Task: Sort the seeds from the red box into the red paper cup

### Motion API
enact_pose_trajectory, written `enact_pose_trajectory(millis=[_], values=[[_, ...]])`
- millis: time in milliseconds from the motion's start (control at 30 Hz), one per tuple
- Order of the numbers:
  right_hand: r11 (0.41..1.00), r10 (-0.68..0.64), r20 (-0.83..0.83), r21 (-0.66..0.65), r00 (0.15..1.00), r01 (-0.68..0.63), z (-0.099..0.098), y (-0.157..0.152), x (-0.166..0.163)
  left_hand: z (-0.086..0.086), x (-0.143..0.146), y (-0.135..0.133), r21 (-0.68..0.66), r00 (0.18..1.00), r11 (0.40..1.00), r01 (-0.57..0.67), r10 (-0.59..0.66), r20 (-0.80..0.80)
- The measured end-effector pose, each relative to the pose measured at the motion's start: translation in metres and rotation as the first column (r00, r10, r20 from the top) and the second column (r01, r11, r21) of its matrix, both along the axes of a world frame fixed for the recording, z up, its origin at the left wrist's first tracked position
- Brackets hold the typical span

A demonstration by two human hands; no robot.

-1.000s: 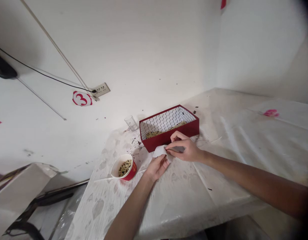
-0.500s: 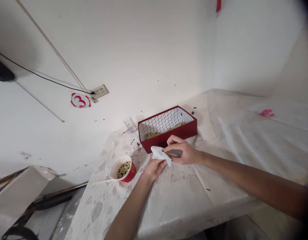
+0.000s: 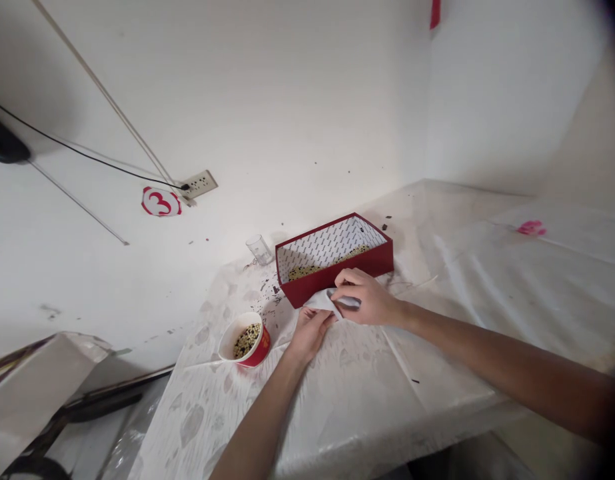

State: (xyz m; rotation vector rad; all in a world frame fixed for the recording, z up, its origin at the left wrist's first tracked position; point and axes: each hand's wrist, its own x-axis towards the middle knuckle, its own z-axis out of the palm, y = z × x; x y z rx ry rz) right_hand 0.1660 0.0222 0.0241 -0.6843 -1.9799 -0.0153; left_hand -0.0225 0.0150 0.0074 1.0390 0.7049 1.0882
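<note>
Both of my hands meet just in front of the long red box (image 3: 337, 273), working on a thin white piece (image 3: 323, 300) that looks like tissue or soft cloth. My left hand (image 3: 311, 331) pinches its lower edge from below. My right hand (image 3: 367, 298) grips its right side, fingers bent around it. A smooth greyish part shows under the right fingers; whether it is a fold or a separate object I cannot tell. Mixed pale and dark grains lie in the box, which has a white patterned lining. More grains fill part of a red and white paper tub (image 3: 252, 343) left of my left hand.
A small clear glass (image 3: 258, 249) stands tilted in view behind the box's left end. Dark bits (image 3: 272, 303) are scattered between box and tub. Plastic sheeting covers the table (image 3: 367, 407). On the wall are a socket (image 3: 200, 184) with a plugged-in cable and a numbered sign (image 3: 160, 201).
The white piece has been folded over and lies flatter between my hands. My right fingers have shifted slightly up; the box and tub stay in place.
</note>
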Motion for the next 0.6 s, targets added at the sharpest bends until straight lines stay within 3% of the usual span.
enact_pose_trajectory(millis=[367,600], values=[[0.998,0.052,0.009,-0.048,0.999,-0.052,-0.0002,0.0011,-0.0001,0.0032,-0.0022,-0.0013,0.064,0.999,0.997,0.037,-0.036,-0.023],[0.998,0.019,0.001,-0.060,1.000,-0.019,-0.0009,0.0003,-0.0010,-0.0015,0.0026,-0.0010,0.102,0.996,0.995,0.013,-0.004,-0.085]])
